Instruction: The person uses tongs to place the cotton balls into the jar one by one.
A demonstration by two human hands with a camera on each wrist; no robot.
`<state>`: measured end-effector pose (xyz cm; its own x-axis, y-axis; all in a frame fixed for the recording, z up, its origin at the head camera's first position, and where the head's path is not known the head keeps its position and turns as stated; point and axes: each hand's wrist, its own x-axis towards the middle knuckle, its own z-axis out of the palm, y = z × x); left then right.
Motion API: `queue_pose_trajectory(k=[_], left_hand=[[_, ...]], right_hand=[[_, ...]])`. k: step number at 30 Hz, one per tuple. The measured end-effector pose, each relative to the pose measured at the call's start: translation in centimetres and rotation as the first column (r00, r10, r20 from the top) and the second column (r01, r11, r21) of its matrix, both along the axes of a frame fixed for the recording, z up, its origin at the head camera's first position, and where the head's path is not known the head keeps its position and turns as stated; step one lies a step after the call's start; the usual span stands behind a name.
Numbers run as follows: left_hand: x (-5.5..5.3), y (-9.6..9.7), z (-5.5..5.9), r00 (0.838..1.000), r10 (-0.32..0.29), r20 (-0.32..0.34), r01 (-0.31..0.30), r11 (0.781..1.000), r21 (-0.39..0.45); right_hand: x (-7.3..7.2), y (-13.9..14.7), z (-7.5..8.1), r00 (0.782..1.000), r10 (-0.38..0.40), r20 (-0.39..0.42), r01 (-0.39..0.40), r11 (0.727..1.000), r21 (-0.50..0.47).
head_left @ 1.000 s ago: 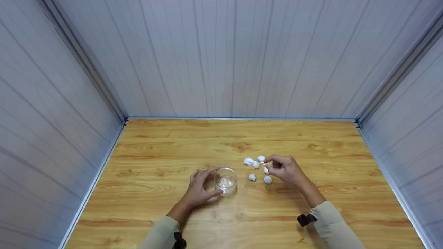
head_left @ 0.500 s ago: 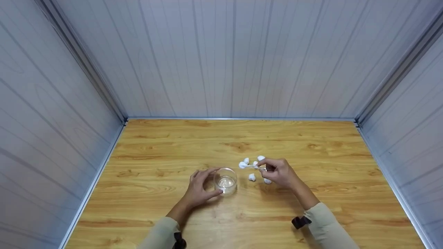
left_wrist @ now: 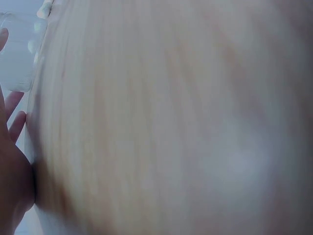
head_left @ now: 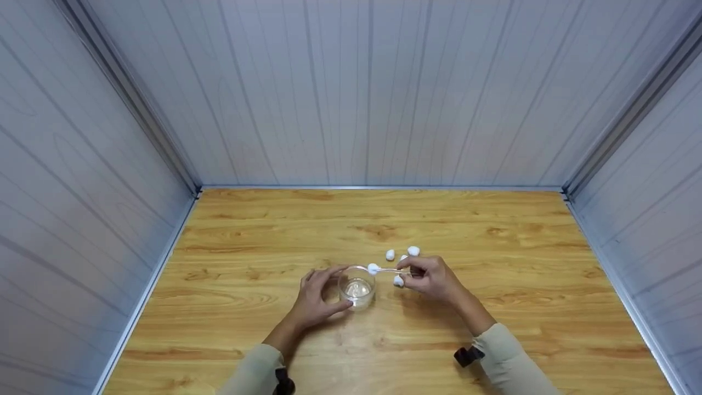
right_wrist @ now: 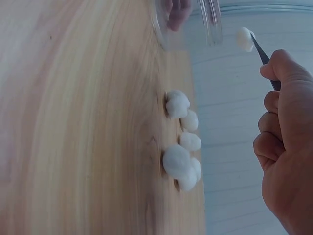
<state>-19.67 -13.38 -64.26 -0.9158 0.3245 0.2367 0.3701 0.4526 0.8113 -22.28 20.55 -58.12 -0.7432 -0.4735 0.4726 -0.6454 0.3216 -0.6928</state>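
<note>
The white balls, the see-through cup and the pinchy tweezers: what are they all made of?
The white balls look like cotton: soft, matte and a bit lumpy. The cup is clear and glossy, with shiny rim highlights, so glass or hard plastic; I can't tell which. The tweezers are probably smooth metal: slim and dark from the right wrist, but pale and gleaming in the head view.

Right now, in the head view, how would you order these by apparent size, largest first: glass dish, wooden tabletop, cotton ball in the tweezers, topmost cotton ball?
1. Wooden tabletop
2. Glass dish
3. Cotton ball in the tweezers and topmost cotton ball: too alike to rank
</note>
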Motion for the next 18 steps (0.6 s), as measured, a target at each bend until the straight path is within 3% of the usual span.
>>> queue_pose_trajectory(k=[4, 8, 18], left_hand=[[0.1, 0.1, 0.1, 1.000, 0.009, -0.010, -0.009, 1.000, -0.005], [0.2, 0.1, 0.2, 1.000, 0.011, -0.001, -0.011, 1.000, -0.002], [0.1, 0.0, 0.0, 1.000, 0.007, -0.005, -0.007, 1.000, 0.002]], right_hand=[[0.1, -0.6, -0.2, 1.000, 0.016, 0.014, -0.015, 1.000, -0.018], [0.0, -1.3, -0.5, 0.999, 0.047, -0.027, -0.048, 0.998, -0.040], [0.4, -2.1, -0.7, 0.998, 0.045, -0.038, -0.045, 0.999, -0.004]])
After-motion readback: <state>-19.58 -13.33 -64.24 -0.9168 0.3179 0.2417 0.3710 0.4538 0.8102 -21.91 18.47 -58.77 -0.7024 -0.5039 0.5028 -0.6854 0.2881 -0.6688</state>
